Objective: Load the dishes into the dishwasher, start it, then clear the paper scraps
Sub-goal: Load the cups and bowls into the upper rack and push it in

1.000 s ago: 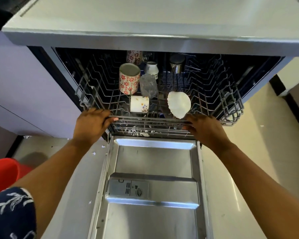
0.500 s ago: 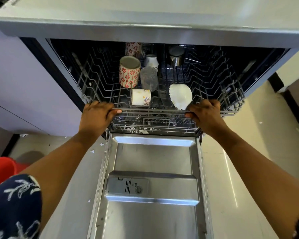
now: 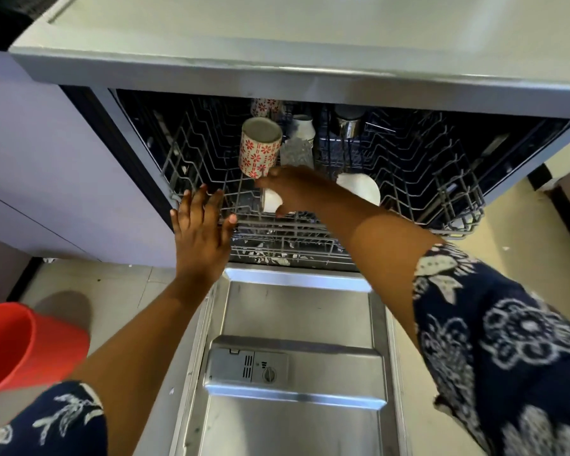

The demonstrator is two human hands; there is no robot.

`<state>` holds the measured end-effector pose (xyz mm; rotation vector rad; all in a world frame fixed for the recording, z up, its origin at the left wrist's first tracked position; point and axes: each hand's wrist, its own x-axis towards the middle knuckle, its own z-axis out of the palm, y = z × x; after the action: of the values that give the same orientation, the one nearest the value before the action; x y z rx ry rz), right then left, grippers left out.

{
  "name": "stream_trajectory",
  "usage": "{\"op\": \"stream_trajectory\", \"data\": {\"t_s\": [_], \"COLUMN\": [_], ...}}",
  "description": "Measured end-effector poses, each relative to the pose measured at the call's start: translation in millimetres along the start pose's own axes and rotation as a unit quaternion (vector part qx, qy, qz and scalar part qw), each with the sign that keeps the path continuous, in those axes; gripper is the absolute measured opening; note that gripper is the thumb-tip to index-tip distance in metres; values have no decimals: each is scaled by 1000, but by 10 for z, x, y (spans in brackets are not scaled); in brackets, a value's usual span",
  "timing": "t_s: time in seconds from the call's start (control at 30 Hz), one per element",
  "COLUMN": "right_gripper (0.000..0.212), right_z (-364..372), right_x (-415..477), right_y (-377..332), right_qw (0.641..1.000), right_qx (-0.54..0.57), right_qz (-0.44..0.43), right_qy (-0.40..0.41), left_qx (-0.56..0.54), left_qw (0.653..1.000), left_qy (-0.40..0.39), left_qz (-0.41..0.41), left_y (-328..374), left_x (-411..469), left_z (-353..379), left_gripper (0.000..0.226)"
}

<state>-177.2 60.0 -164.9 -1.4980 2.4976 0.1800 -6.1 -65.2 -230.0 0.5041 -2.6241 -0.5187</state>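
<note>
Beneath the grey countertop (image 3: 277,34), the dishwasher (image 3: 310,83) stands open, door (image 3: 297,324) lowered. Head view: the upper rack (image 3: 408,179) holds a red-flowered mug (image 3: 259,149) and a white dish (image 3: 359,189) near its front edge. Left hand (image 3: 201,232), fingers spread, rests on the rack's front rail. Right hand (image 3: 297,189) reaches over a small white cup (image 3: 272,200); its grip cannot be told. Loading appears nearly complete. Next requirement: seat the cup, slide the rack in, close the door.

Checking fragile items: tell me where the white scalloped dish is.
The white scalloped dish stands in the rack, right of centre, just behind the right hand's forearm.
</note>
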Motion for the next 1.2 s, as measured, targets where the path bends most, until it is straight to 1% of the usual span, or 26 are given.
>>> {"op": "stream_trajectory", "data": {"t_s": [0.07, 0.13, 0.23, 0.33, 0.37, 0.43, 0.47, 0.53, 0.6, 0.63, 0.77, 0.87, 1.03, 1.2], "right_gripper": [75, 75, 75, 83, 84, 82, 79, 72, 67, 66, 69, 74, 95, 91], "right_z": [33, 94, 180, 158, 134, 48, -1, -81, -122, -130, -69, 3, -23, -47], "right_x": [117, 193, 253, 205, 162, 46, -26, -148, -254, -296, -351, -344, -327, -354], "right_y": [-59, -110, -117, -59, -24, 64, 111, 228, 352, 394, 357, 261, 174, 177], "right_qw": [996, 991, 992, 994, 995, 987, 973, 931, 893, 885, 896, 897, 921, 925], "right_qx": [-90, -129, -113, -85, -50, 76, 154, 283, 356, 368, 355, 348, 290, 286], "right_qz": [22, 39, 49, 51, 54, 74, 90, 130, 176, 194, 221, 232, 226, 224], "right_qy": [-14, -11, 3, 49, 71, 120, 143, 189, 213, 208, 150, 143, 130, 112], "left_qx": [9, 16, 19, 19, 19, 21, 22, 25, 26, 26, 24, 24, 19, 20], "left_qw": [1000, 1000, 1000, 1000, 1000, 1000, 1000, 1000, 1000, 1000, 1000, 1000, 1000, 1000], "left_qy": [1, 1, -1, 3, 3, 3, 2, 4, 3, 3, 6, 4, 3, 1], "left_qz": [-6, -6, -2, 1, 1, 1, 1, 0, 1, 0, -2, -5, -12, -14], "left_y": [-11, -23, -17, -9, -9, -17, -18, -21, -14, -7, 12, 33, 47, 38], "left_x": [1, 11, 14, 10, 7, 13, 10, 8, 6, 4, -3, -11, -32, -25], "left_z": [13, 18, 9, 4, 9, 20, 23, 27, 32, 35, 27, 13, 6, 2], "left_gripper": [63, 67, 70, 68, 67, 64, 63, 63, 64, 64, 69, 72, 70, 69]}}
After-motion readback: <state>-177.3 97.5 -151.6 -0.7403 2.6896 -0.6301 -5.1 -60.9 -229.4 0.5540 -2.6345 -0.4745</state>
